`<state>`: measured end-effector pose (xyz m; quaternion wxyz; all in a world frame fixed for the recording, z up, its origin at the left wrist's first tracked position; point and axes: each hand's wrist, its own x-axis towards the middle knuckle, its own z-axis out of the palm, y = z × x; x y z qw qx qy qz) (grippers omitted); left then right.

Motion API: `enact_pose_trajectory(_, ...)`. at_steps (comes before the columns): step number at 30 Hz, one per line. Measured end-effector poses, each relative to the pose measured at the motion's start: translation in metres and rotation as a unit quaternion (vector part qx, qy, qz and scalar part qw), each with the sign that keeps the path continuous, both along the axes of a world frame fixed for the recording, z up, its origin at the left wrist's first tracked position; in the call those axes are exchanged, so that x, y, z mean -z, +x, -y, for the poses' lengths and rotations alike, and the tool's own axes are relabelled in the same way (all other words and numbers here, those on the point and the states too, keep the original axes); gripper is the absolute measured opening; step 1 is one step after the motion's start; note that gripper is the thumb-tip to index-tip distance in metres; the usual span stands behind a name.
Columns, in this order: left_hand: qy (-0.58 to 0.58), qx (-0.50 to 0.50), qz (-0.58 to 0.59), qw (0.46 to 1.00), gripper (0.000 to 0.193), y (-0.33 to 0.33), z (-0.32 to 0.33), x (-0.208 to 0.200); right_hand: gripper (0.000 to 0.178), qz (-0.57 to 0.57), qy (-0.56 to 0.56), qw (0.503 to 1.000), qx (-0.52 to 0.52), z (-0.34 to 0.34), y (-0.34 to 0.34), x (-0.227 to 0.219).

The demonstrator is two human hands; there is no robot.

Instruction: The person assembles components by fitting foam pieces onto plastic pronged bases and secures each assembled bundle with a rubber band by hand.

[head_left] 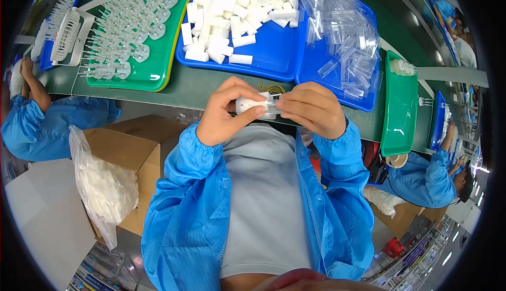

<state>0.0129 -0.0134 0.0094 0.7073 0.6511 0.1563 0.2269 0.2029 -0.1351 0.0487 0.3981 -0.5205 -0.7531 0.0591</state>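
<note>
Just over the table's near edge, my left hand (229,113) is closed around a small white plastic part with a rounded body (246,105). Clear, tube-like pieces (272,104) stick out of its right side. The fingers of my right hand (314,111) pinch together at the ends of these clear pieces. My fingertips hide some of the part. Right behind my hands lies a small coil of yellowish bands (275,89) on the table.
Blue trays hold white foam-like blocks (232,22) and clear plastic sleeves (342,33). A green tray (153,75) at left carries several pronged white parts (132,22); another green tray (399,117) stands right. A carton (129,143) with a filled bag (108,185) sits left. People work on both sides.
</note>
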Motion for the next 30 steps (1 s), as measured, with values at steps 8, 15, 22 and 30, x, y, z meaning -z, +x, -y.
enact_pose_trajectory(8,-0.031,-0.006,-0.033,0.999,0.02,-0.003,-0.003,0.005,0.03,0.097,-0.07,0.99,0.068,0.007,-0.002,-0.011)
enact_pose_trajectory(15,0.017,-0.015,-0.006,1.0,0.019,0.0,-0.001,0.008,0.036,0.041,-0.031,0.996,0.069,0.012,-0.004,0.005)
enact_pose_trajectory(22,0.044,-0.016,-0.038,0.998,0.023,-0.001,-0.001,0.011,0.03,0.094,-0.022,0.994,0.05,0.009,0.0,-0.001)
enact_pose_trajectory(30,-0.353,0.054,0.087,0.93,0.041,-0.013,-0.014,0.02,0.027,-0.004,0.006,0.994,0.109,0.01,0.003,0.001)
